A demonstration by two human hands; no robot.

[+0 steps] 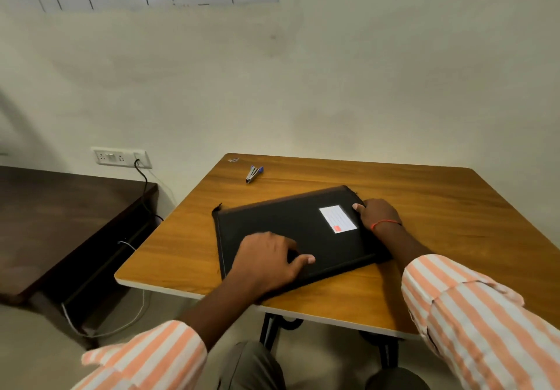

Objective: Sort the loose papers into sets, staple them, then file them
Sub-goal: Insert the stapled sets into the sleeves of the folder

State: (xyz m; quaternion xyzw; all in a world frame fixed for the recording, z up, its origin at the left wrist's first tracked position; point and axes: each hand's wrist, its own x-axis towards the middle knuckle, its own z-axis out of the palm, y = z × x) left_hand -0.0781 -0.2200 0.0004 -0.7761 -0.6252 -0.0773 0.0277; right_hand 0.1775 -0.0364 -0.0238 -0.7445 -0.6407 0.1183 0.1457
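Note:
A black zippered file folder with a white label lies closed and slightly turned on the wooden table. My left hand rests on the folder's near left part, fingers spread and thumb stretched out flat. My right hand grips the folder's right edge near the far corner, thumb on top. A small blue and silver stapler lies at the table's far left, apart from the folder. No loose papers show.
A dark wooden side table stands to the left, lower than the desk. A wall socket panel with a black cable plugged in sits behind it. A small scrap lies at the table's far left corner.

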